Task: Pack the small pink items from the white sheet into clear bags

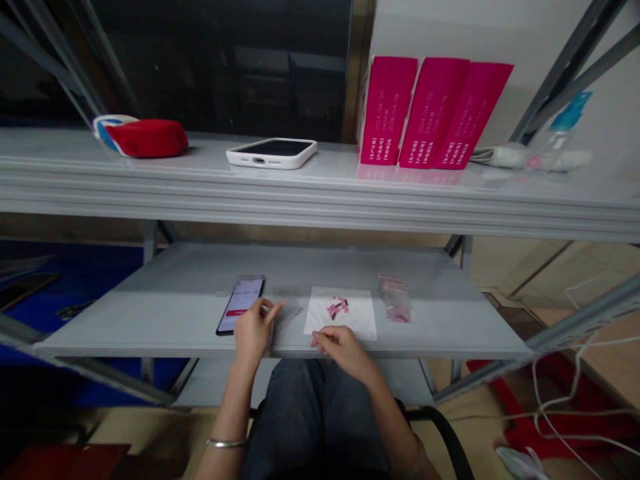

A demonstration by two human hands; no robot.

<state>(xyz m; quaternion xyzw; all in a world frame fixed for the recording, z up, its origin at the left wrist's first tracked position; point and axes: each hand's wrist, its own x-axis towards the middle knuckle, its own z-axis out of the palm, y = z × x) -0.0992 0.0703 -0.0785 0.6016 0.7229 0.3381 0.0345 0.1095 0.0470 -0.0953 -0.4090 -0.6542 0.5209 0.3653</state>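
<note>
My left hand hovers at the right edge of a dark phone with a lit screen, thumb and bent forefinger a little apart. Just right of its fingertips lies clear plastic film or small bags, blurred; contact cannot be made out. At the near edge of a white paper sheet, my right hand is closed, its fingertips pressed together. Anything between them is too small to see. Pink-and-white pieces and a few dark ones form a small pile on the paper. Filled clear bags of similar pieces lie to the right.
On the raised shelf above stand three magenta boxes, a white-cased phone, a red case and a blue-topped clear bottle. Metal frame legs flank the lower grey tabletop. White cables hang at the right.
</note>
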